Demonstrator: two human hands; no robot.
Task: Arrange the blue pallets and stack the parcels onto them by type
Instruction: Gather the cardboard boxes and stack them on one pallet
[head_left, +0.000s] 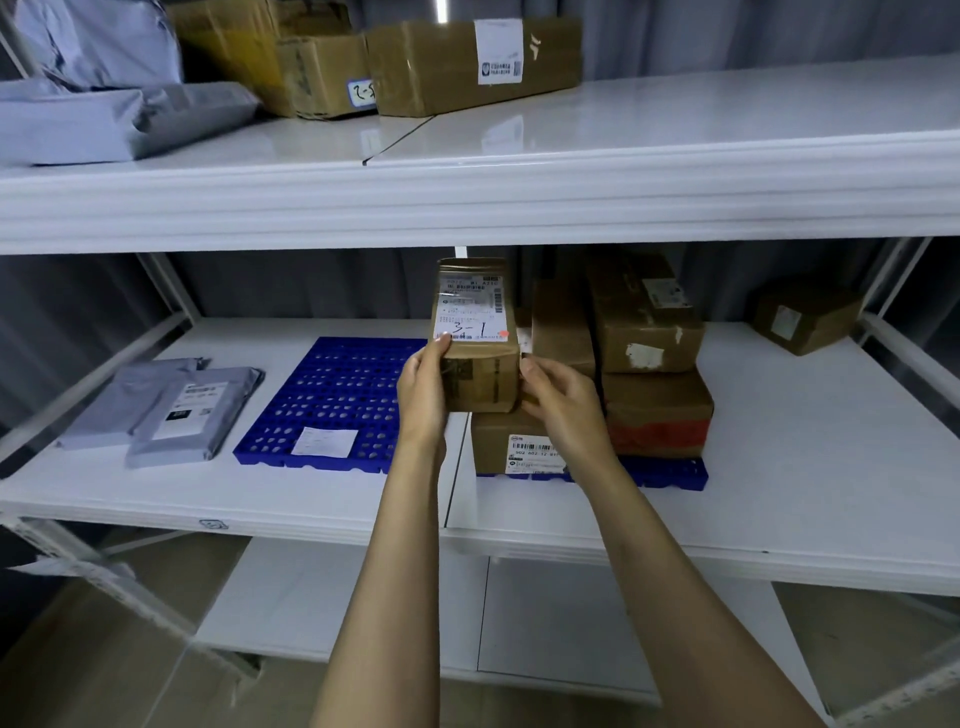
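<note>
Over white shelf, left hand and right hand grip brown labelled carton marked 3-1.

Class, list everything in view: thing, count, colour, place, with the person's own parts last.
held box: one, brown, between both hands
left pallet: one, blue, middle shelf
paper slip: one, white, on left pallet
right pallet: one, blue, under stacked boxes
stacked boxes: at least four, brown, on right pallet
lone box: one, brown, middle shelf, far right
mailer bags: two, grey, middle shelf, left end
upper boxes: at least three, brown, top shelf
upper bags: at least two, grey, top shelf, left
shelving: one, white
left hand: one, grips held box
right hand: one, grips held box
</note>
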